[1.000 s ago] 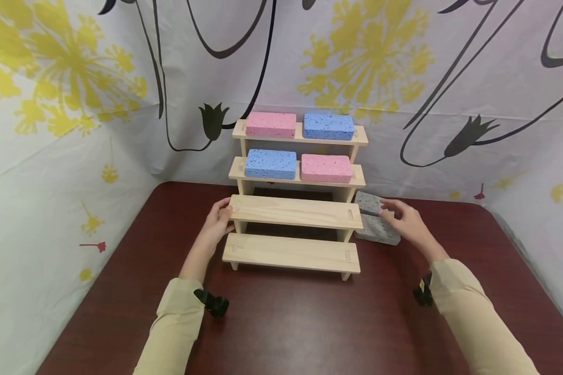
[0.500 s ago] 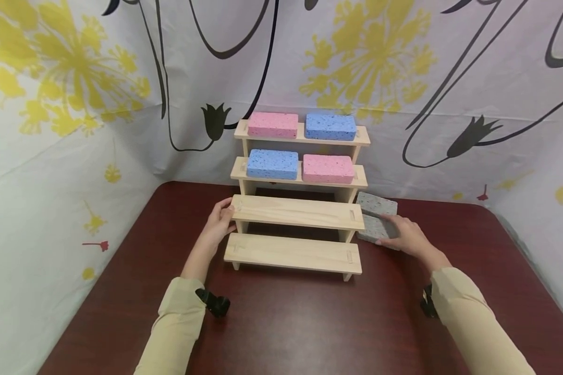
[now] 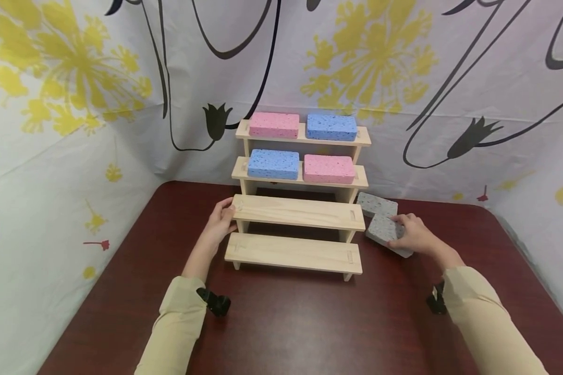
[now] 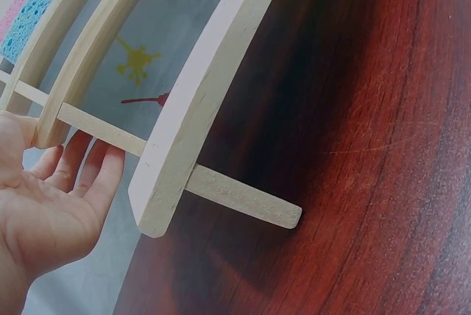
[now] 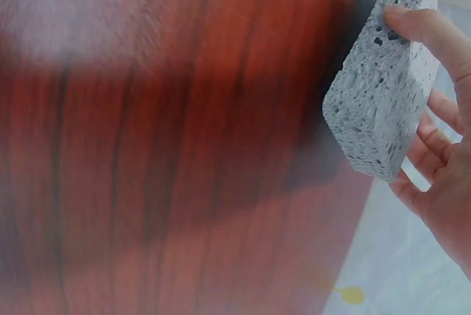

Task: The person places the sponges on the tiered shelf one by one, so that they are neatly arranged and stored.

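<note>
A wooden stepped rack [image 3: 291, 250] with several tiers stands on the table. My left hand [image 3: 219, 221] grips the left end of its second-lowest tier; in the left wrist view, the fingers [image 4: 103, 175] lie under and behind the wood. To the right of the rack, my right hand [image 3: 419, 237] pinches a grey sponge [image 3: 382, 229] between thumb and fingers. The right wrist view shows this porous sponge [image 5: 379, 101] held tilted, the thumb on one narrow side. A second grey sponge [image 3: 377, 203] lies just behind it, beside the rack.
On the top tier sit a pink sponge [image 3: 274, 125] and a blue sponge [image 3: 331, 127]. The tier below carries another blue sponge [image 3: 273, 164] and another pink sponge [image 3: 329, 169]. Patterned white cloth [image 3: 281, 67] encloses the dark red table [image 3: 281, 323] at the back and sides.
My right hand has moved from the rear grey sponge to the front one, gripped it and drawn it right and away from the rack, turning it slightly. The left hand has stayed on the rack.
</note>
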Demonstrator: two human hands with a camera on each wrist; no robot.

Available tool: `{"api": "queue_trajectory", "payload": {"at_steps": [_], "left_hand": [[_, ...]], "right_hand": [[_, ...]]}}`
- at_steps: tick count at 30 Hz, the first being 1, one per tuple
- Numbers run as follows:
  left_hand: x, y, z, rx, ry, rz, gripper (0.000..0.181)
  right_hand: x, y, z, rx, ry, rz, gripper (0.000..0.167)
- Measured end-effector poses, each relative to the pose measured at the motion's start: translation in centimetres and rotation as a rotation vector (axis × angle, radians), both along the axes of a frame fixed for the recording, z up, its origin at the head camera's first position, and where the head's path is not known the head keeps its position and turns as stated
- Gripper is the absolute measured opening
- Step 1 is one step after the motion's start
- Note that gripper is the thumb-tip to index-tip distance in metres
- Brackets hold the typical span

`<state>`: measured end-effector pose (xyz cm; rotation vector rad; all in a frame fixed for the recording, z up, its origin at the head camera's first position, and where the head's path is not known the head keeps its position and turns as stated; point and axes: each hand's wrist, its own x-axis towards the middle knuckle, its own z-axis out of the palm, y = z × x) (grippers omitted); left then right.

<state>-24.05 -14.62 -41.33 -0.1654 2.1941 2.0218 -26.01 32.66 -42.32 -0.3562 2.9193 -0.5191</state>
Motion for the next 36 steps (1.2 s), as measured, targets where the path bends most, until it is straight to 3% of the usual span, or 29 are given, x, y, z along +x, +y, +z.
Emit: {"api": "queue_trajectory", "payload": {"at_steps": [8,14,30,36], "left_hand": [[0.0,-0.1,0.1,0.002,-0.005,-0.002,0.05],[0.1,0.0,0.4,0.013,-0.01,0.003,0.05],[0.0,0.0,-0.2,-0.005,-0.008,-0.002,0.05],[0.6,0.2,1.0,0.008,-0.02,-0.01,0.05]], "right_hand": [[0.9,0.5,2.8,-0.064,0.077,0.04,0.071],[1.0,-0.1,4.8,-0.049,0.126,0.057,0.071],[1.7,-2.9,9.1,-0.051,0.172,0.132,0.072],[2.1,-3.9,9.9,-0.06,0.207,0.19,0.069]]}}
